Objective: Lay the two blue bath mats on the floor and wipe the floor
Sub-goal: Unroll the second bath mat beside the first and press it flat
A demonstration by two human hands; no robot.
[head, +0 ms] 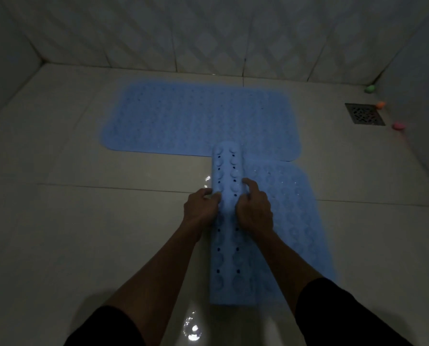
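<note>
One blue bath mat [198,118] lies flat on the pale tiled floor near the far wall. A second blue bath mat [229,168] is partly rolled: the roll runs away from me, its suction cups showing, while the unrolled part [290,211] lies flat to the right. My left hand [201,208] grips the roll's left side. My right hand [254,211] presses on the roll's right side with curled fingers. Both forearms reach in from below.
A square metal floor drain [364,114] sits at the far right. Small green [369,89], orange [380,104] and pink [398,125] objects lie along the right wall. Tiled walls close the back and both sides. The floor [192,328] glistens wet in front of me.
</note>
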